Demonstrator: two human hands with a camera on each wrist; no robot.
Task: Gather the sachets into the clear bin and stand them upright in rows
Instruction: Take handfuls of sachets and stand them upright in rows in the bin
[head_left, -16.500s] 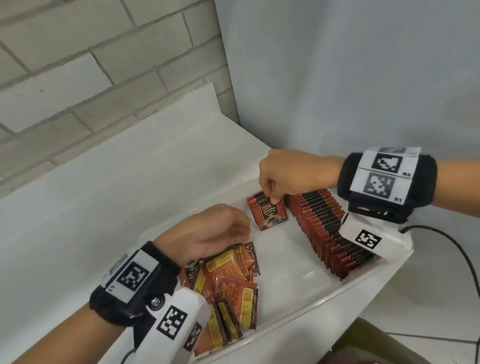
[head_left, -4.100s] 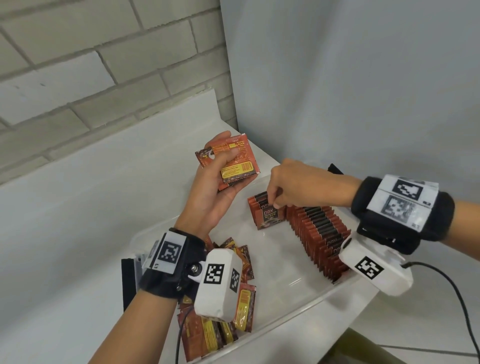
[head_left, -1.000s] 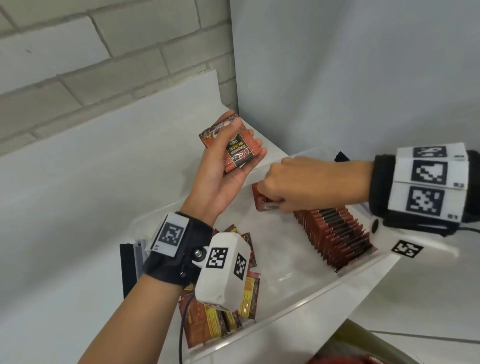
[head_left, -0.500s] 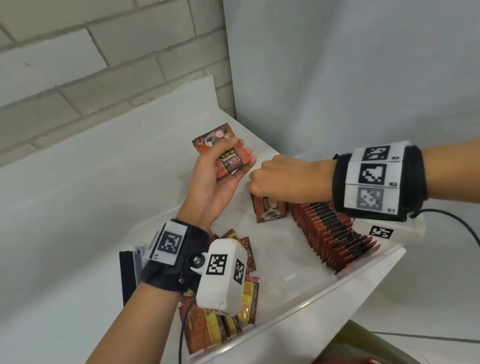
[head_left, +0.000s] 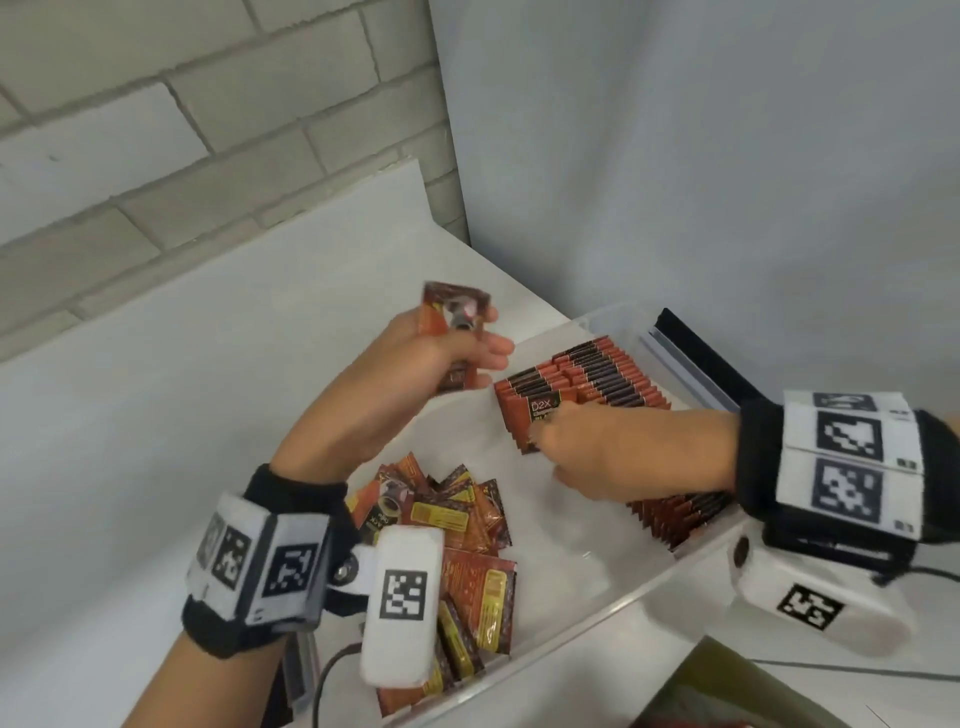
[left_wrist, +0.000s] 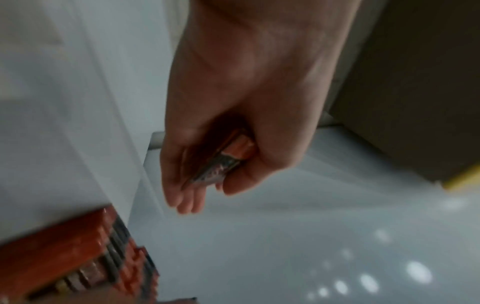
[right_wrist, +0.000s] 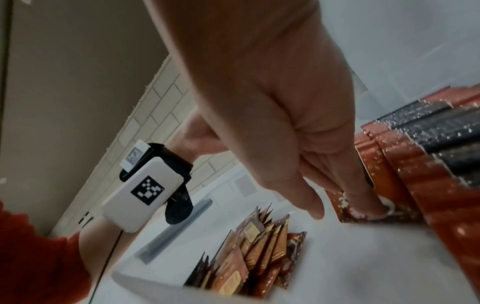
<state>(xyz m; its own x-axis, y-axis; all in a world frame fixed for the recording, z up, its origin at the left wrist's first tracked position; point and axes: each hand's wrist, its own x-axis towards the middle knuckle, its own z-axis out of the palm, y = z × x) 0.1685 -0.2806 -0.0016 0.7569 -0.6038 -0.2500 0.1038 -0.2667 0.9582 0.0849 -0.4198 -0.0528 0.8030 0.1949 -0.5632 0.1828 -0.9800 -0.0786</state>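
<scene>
Red-brown coffee sachets stand upright in a long row (head_left: 613, 379) along the right side of the clear bin (head_left: 597, 597). My right hand (head_left: 550, 447) reaches in from the right, and its straight fingers (right_wrist: 363, 201) press on the face of the row's front sachet (head_left: 519, 415); the thumb sticks out free. My left hand (head_left: 467, 358) is raised above the bin's far left corner and grips a few sachets (head_left: 454, 317), which show blurred in the left wrist view (left_wrist: 226, 162). A loose pile of sachets (head_left: 457, 514) lies in the bin's near left part, partly behind my left wrist.
The bin sits on a white shelf (head_left: 208, 364) in a corner between a brick wall (head_left: 208, 130) and a grey wall (head_left: 675, 156). A black-edged strip (head_left: 696, 364) lies behind the bin. A brown box (head_left: 727, 691) is below the shelf's front edge.
My right hand has dropped from the top of the front sachet to its face and slid rightward. My left hand has turned, so its sachets now point up.
</scene>
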